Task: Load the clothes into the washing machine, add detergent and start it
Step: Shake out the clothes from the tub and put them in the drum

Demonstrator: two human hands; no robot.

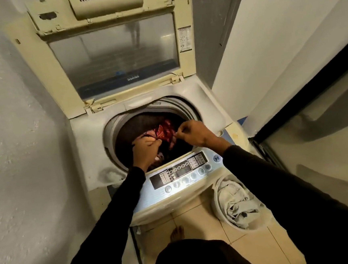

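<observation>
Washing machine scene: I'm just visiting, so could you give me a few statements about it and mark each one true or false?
1. The washing machine's lid is raised. True.
2. Both hands are on the control panel. False: the left hand and the right hand are over the drum, gripping a red patterned garment.
3. The drum is empty. False: clothes already lie in it.
4. A basket with pale laundry stands on the floor by the machine's front right corner. True.
5. The person wears short sleeves. False: long dark sleeves reach the wrists.
</observation>
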